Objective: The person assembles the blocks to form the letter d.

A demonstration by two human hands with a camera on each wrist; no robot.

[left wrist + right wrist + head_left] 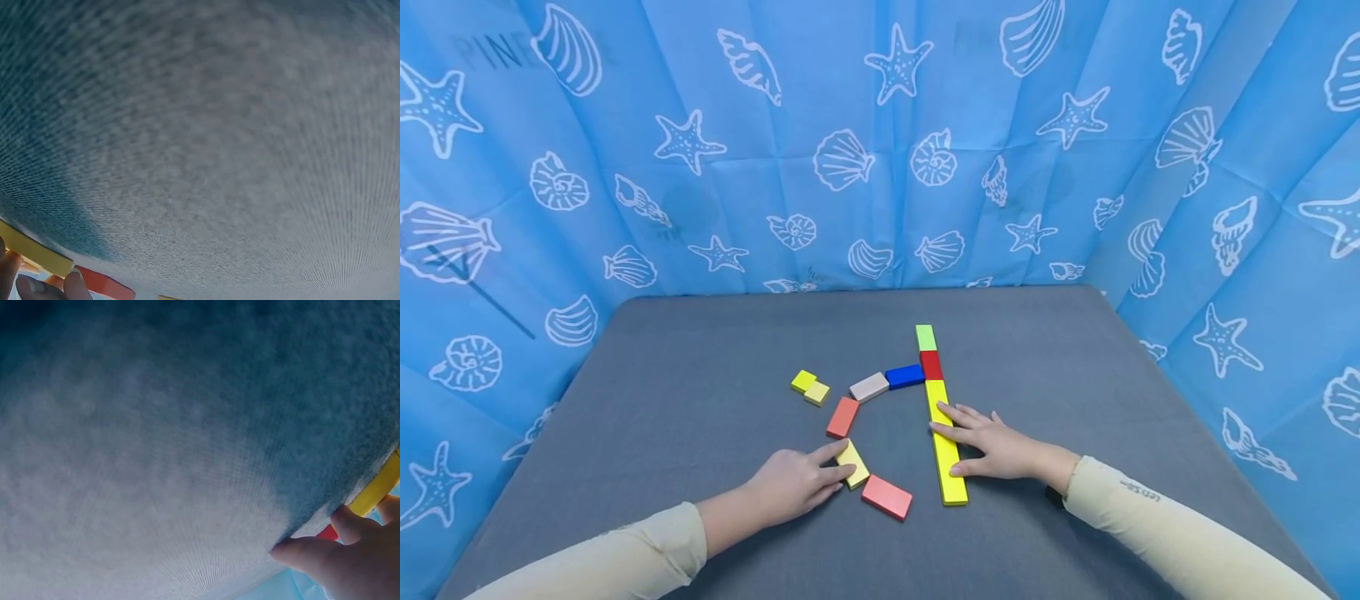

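Observation:
Low on the left of the arc in the head view lies a pale yellow block (854, 477). My left hand (790, 486) has its thumb and a finger at this block, and the same yellow block (40, 255) appears by the fingertips in the left wrist view. A coral block (842, 417) stands off its upper end and another coral block (887, 497) off its lower end. My right hand (1003, 447) rests with spread fingers on a long bright yellow strip (951, 492). Above that strip, a red block (931, 365) and a light green block (926, 337) continue the line.
A blue block (905, 377) and a pale beige block (869, 387) form the arc's top, reaching the red block. Two small yellow blocks (803, 380) lie left of it. The grey table (715, 350) ends at a blue shell-patterned curtain (850, 100).

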